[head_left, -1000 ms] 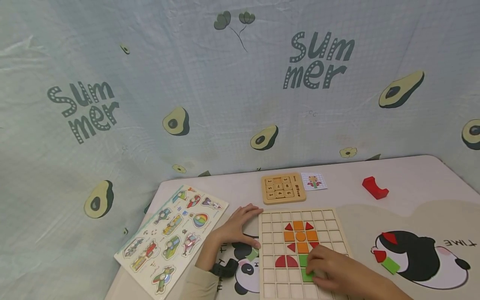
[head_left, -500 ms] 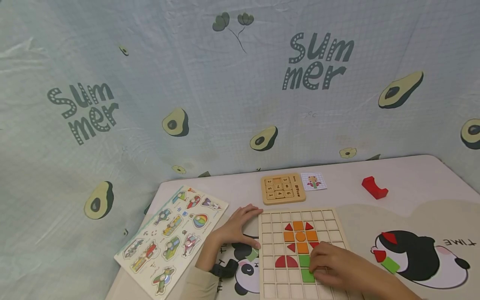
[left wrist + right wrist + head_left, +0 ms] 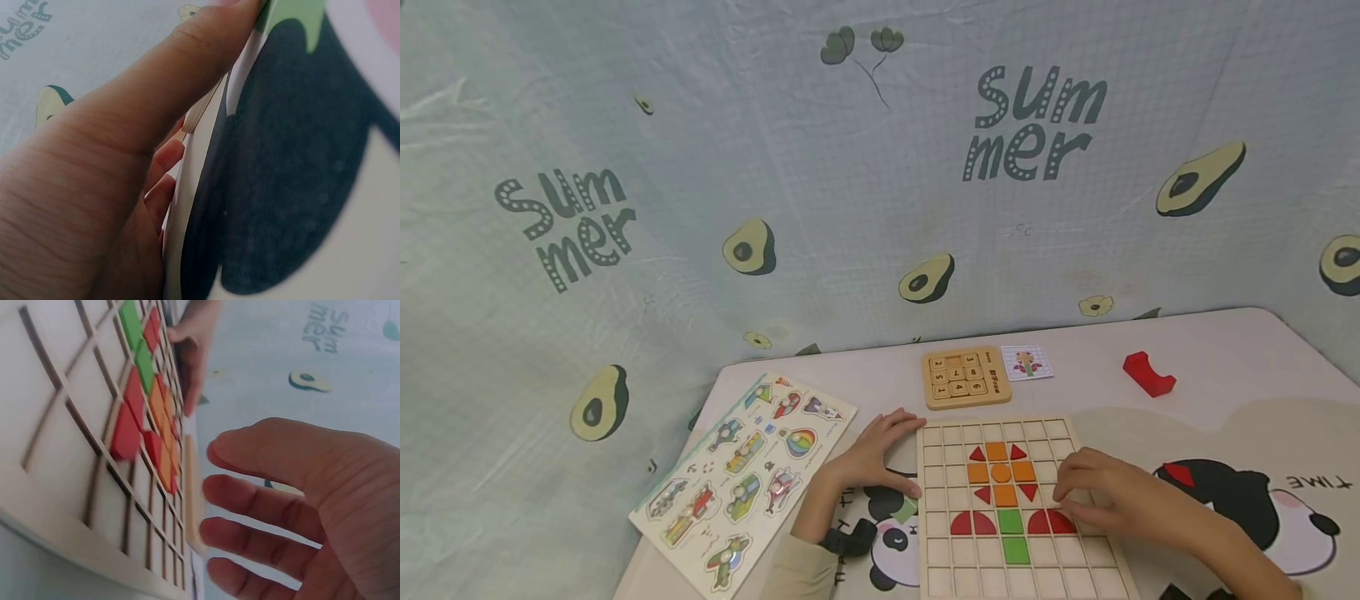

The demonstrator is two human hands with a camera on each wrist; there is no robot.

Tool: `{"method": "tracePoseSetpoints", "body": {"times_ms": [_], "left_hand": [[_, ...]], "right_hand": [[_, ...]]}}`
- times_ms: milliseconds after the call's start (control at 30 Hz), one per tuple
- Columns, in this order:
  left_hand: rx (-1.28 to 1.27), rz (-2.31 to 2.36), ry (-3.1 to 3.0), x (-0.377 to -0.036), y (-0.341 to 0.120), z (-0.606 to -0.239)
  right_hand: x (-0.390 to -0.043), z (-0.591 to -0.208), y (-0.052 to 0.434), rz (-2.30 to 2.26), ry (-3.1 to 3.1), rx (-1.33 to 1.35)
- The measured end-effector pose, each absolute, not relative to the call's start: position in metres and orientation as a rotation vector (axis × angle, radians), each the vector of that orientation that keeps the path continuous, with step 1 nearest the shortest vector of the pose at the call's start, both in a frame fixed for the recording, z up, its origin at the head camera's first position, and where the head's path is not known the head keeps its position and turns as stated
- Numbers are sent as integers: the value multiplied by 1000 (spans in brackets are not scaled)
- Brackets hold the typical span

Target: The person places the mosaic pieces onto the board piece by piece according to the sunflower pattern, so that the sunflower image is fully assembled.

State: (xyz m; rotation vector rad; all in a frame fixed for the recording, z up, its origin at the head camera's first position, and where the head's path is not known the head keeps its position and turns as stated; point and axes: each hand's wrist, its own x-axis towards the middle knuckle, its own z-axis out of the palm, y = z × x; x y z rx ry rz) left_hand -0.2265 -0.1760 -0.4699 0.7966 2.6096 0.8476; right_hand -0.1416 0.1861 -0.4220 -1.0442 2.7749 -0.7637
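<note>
A wooden grid board [image 3: 938, 553] carries flat coloured pieces. Orange squares [image 3: 996, 451] surround an orange circle [image 3: 1001, 472], with small red triangles [image 3: 1018, 452] at the corners. Below stand two green squares [image 3: 1016, 550], one above the other. Red curved pieces [image 3: 961, 523] lie left of the upper green square, and a matching red pair [image 3: 1050, 522] lies right of it. My left hand [image 3: 865, 457] rests with spread fingers and thumb at the board's left edge. Over the board's right side, my right hand [image 3: 1105, 492] hovers with loosely bent fingers, holding nothing in the right wrist view.
Behind the board are a wooden number slide puzzle [image 3: 967, 377] and a small pattern card [image 3: 1027, 363]. A red arch block [image 3: 1148, 375] lies back right. On the left is a picture puzzle board [image 3: 745, 483]. A printed curtain [image 3: 850, 192] hangs behind the table.
My right hand has lifted off the area beside the green squares and moved up and right. The red pair there is now uncovered. My left hand has stayed put.
</note>
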Motion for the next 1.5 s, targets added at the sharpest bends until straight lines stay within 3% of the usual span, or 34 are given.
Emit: {"method": "tracePoseSetpoints", "body": {"times_ms": [700, 1367, 1500], "left_hand": [[791, 864, 2612, -224, -176, -470], [783, 864, 2613, -225, -176, -469], [784, 861, 2615, -225, -176, -470]], "right_hand": [[-168, -429, 265, -962, 2824, -1238], [-174, -440, 308, -799, 2745, -691], [-175, -442, 309, -802, 2747, -682]]}}
